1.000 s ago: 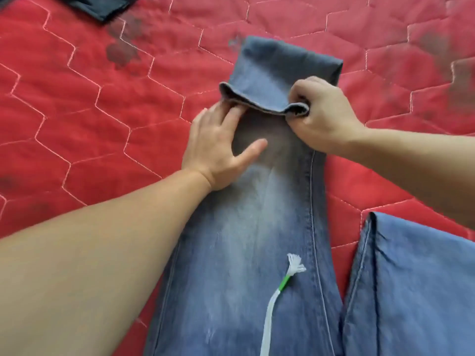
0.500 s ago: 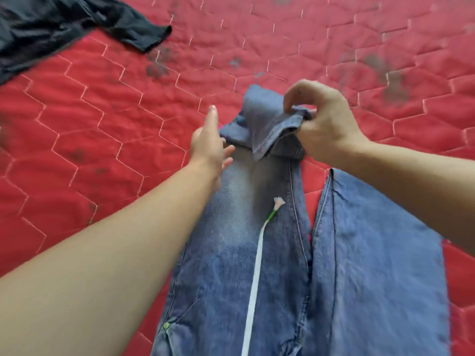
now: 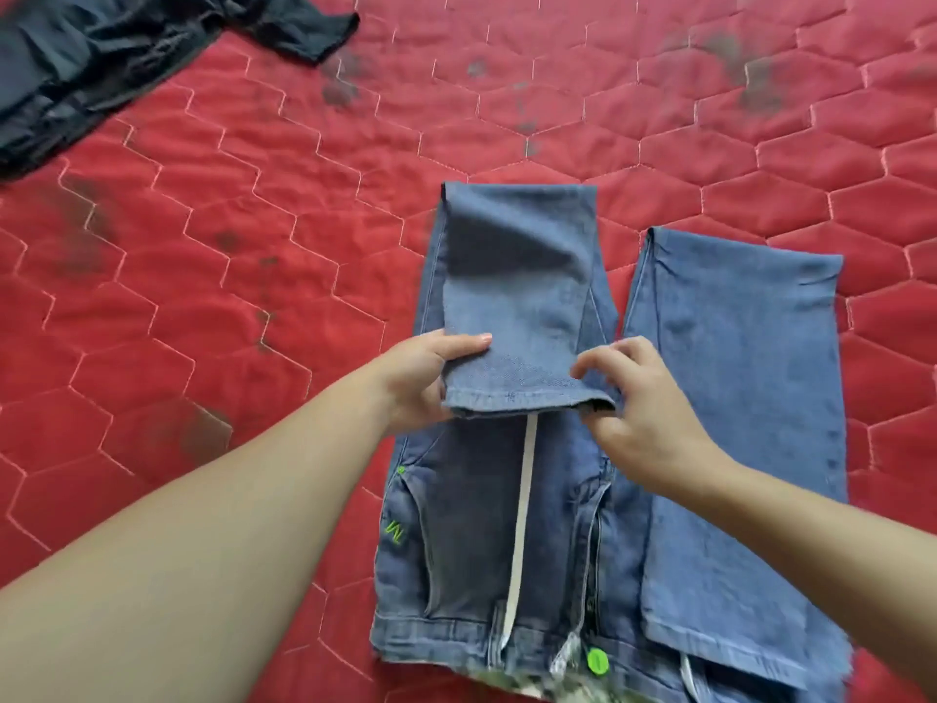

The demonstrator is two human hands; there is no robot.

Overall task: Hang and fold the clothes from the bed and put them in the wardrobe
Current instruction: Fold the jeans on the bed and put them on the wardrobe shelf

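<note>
A pair of blue jeans (image 3: 522, 276) lies flat on the red quilted bed (image 3: 253, 276), waistband toward me. Its left leg is folded back over the thigh, hem facing me. My left hand (image 3: 423, 380) grips the hem's left corner, thumb on top. My right hand (image 3: 644, 413) pinches the hem's right corner. The right leg (image 3: 735, 398) lies folded back beside it, its hem reaching the waistband. A white drawstring (image 3: 522, 525) runs down the front from under the hem.
A dark garment (image 3: 101, 63) lies crumpled at the bed's far left corner. Dark smudges mark the red quilt in several spots. Open quilt spreads to the left and beyond the jeans.
Both hands have drawn the left leg's hem toward me, folding the leg over the thigh. The view has pulled back, showing the waistband and more of the dark garment.
</note>
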